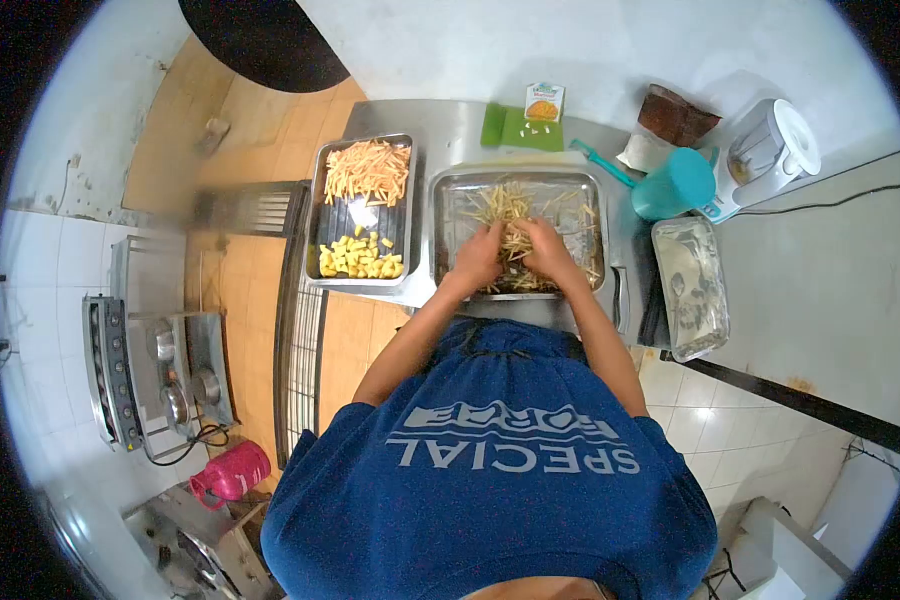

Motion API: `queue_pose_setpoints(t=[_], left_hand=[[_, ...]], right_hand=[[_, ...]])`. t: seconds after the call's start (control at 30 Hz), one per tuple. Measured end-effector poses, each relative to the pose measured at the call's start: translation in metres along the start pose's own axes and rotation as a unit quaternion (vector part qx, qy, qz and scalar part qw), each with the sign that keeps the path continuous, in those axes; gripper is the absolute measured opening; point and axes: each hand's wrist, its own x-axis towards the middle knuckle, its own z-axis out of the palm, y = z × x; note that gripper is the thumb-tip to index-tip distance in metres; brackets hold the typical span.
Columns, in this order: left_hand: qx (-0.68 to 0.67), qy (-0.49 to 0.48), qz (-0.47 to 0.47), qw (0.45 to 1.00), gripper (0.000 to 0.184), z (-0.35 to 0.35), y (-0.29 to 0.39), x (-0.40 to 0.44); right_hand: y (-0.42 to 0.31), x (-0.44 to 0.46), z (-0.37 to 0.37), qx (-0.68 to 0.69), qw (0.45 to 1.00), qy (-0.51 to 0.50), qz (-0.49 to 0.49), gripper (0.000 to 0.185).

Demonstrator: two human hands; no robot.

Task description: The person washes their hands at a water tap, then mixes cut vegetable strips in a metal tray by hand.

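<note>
Both hands are down in a metal tray (pixel 440 215) on the steel counter, among thin pale-yellow strips (pixel 510 200) with brownish bits, perhaps cut potato. My left hand (pixel 478 258) curls its fingers into the heap from the left. Close by on the right, my right hand (pixel 548 250) has its fingers closed around strips too. The two hands nearly meet, and strips stick out between them. More strips lie scattered along the tray's right side. Fingertips are partly hidden by the strips.
At left, a second tray (pixel 316 215) holds orange strips (pixel 368 172) and yellow chunks (pixel 360 258). A knife (pixel 621 300) lies right of the middle tray. Farther right are a foil-like tray (pixel 692 290), a turquoise jug (pixel 675 185) and a blender (pixel 775 150). A green packet (pixel 520 128) lies behind.
</note>
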Motion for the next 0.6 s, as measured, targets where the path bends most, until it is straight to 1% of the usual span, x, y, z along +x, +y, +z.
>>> queue_pose_setpoints(t=[0.03, 0.07, 0.1, 0.13, 0.17, 0.2, 0.23, 0.27, 0.3, 0.33, 0.37, 0.43, 0.47, 0.5, 0.57, 0.6], left_hand=[[0.001, 0.001, 0.003, 1.0, 0.087, 0.007, -0.011, 0.006], [-0.045, 0.041, 0.051, 0.997, 0.083, 0.015, -0.023, 0.012], [-0.092, 0.081, 0.098, 0.988, 0.08, 0.011, -0.027, 0.016], [-0.09, 0.082, 0.1, 0.987, 0.08, 0.007, -0.031, 0.02], [-0.147, 0.075, 0.114, 0.98, 0.075, 0.003, -0.036, 0.024], [-0.204, 0.067, 0.126, 0.969, 0.071, -0.003, -0.035, 0.023], [-0.204, 0.067, 0.125, 0.969, 0.071, -0.009, -0.027, 0.021], [-0.366, 0.045, 0.044, 0.928, 0.07, -0.016, -0.014, 0.019], [-0.516, 0.021, -0.039, 0.855, 0.069, -0.018, -0.007, 0.017], [-0.516, 0.022, -0.04, 0.855, 0.069, -0.016, -0.008, 0.019], [-0.611, -0.013, -0.062, 0.789, 0.06, -0.014, -0.009, 0.02], [-0.771, -0.082, -0.103, 0.623, 0.048, -0.019, -0.001, 0.019], [-0.807, -0.089, -0.091, 0.576, 0.045, -0.018, 0.007, 0.02], [-0.807, -0.09, -0.092, 0.576, 0.045, -0.015, 0.006, 0.022], [-0.857, -0.042, -0.14, 0.494, 0.045, -0.01, 0.004, 0.027], [-0.861, -0.052, -0.144, 0.484, 0.043, -0.012, 0.01, 0.029]], right_hand=[[0.002, 0.006, -0.002, 0.006, 1.0, -0.011, -0.01, 0.066], [0.004, 0.008, -0.004, 0.006, 1.0, -0.009, -0.011, 0.066], [0.002, 0.011, -0.009, 0.085, 0.996, -0.012, 0.032, 0.057], [0.0, 0.012, -0.014, 0.163, 0.984, -0.016, 0.075, 0.05], [-0.002, 0.013, -0.019, 0.163, 0.984, -0.016, 0.074, 0.05], [-0.005, 0.013, -0.026, 0.202, 0.979, 0.009, 0.03, 0.05], [-0.012, 0.013, -0.036, 0.24, 0.97, 0.033, -0.014, 0.05], [-0.038, 0.007, -0.058, 0.293, 0.956, 0.008, 0.002, 0.05], [-0.049, 0.008, -0.066, 0.294, 0.956, 0.006, 0.002, 0.05], [-0.055, 0.01, -0.07, 0.285, 0.958, 0.038, -0.014, 0.05], [-0.062, 0.011, -0.072, 0.275, 0.958, 0.069, -0.03, 0.05], [-0.07, 0.015, -0.073, 0.3, 0.951, 0.061, -0.034, 0.05], [-0.073, 0.016, -0.073, 0.325, 0.943, 0.053, -0.039, 0.05], [-0.073, 0.019, -0.07, 0.325, 0.943, 0.053, -0.038, 0.05], [-0.072, 0.022, -0.066, 0.233, 0.967, 0.055, -0.085, 0.046], [-0.074, 0.021, -0.067, 0.232, 0.967, 0.055, -0.084, 0.046]])
